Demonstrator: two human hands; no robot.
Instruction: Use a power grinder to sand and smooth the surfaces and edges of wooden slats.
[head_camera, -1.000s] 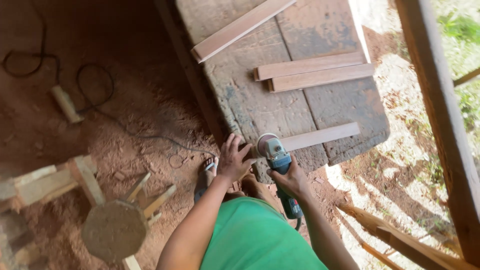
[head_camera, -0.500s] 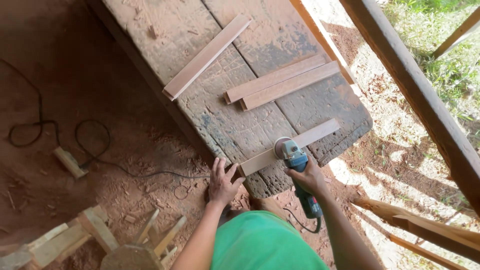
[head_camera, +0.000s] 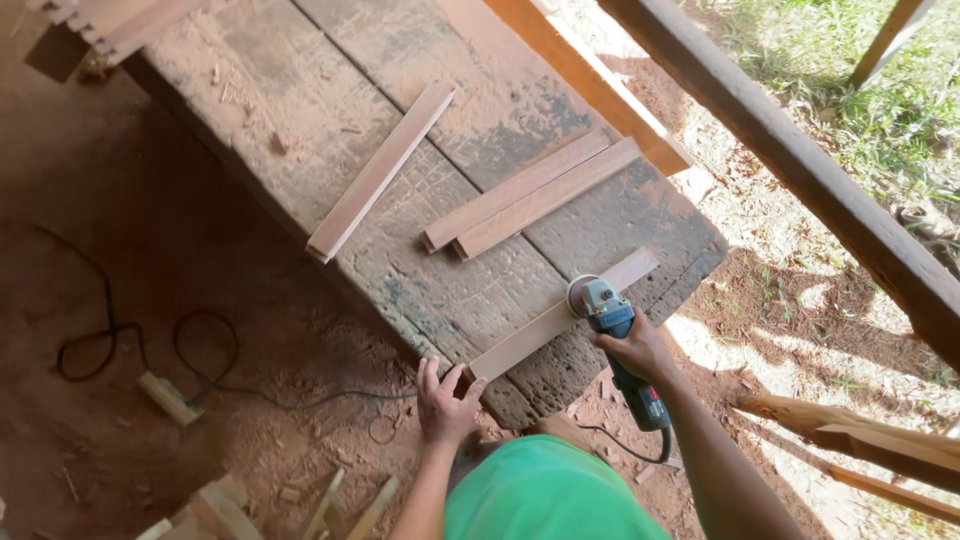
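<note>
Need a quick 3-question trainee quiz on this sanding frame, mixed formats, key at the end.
1. True or false: the right hand holds the blue angle grinder with its disc on the wooden strip.
2. What does the left hand do? A) lifts the black cable B) steadies the near end of the strip at the bench edge C) rests on the pair of strips
3. Fill in: besides the strip being sanded, ___ other loose strips lie on the workbench.

Key: 1 true; 2 B; 3 three: a single strip and a side-by-side pair.
</note>
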